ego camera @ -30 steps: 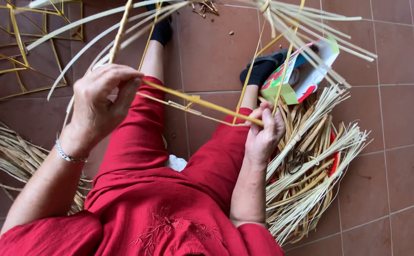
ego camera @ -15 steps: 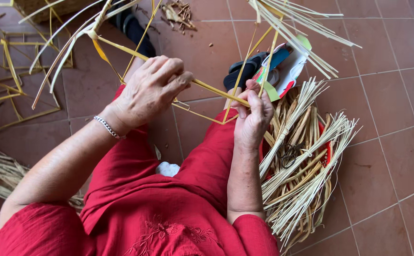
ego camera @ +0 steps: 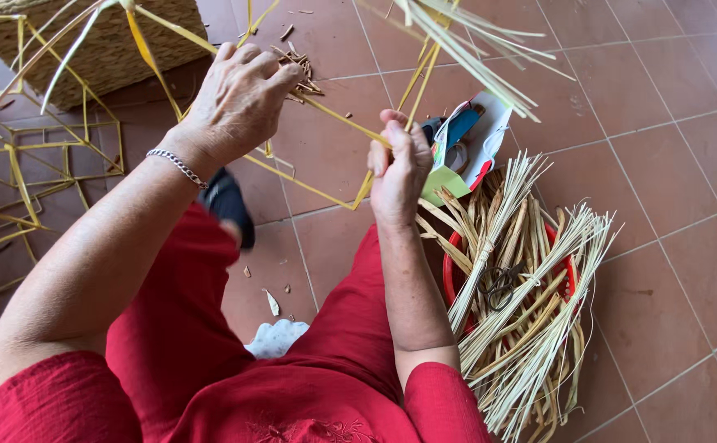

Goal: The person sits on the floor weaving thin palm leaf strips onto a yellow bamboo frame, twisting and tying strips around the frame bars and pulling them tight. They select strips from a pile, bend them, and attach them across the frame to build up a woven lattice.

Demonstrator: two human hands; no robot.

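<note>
My right fingers [ego camera: 391, 143] pinched a yellow strip [ego camera: 338, 119] at a joint of the frame above my lap, while my left hand [ego camera: 239, 98] clenched the same strip higher up. The frame looked only partly built, I judged. Finished frames [ego camera: 30, 172] lay on the floor at my left, and plenty of straw [ego camera: 531, 303] remained unused in the red basin [ego camera: 450, 275].

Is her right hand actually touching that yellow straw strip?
Touching. The head view shows the right hand with thumb and fingers pinched around the yellow straw strip, which runs straight into the grip with no gap.
</note>
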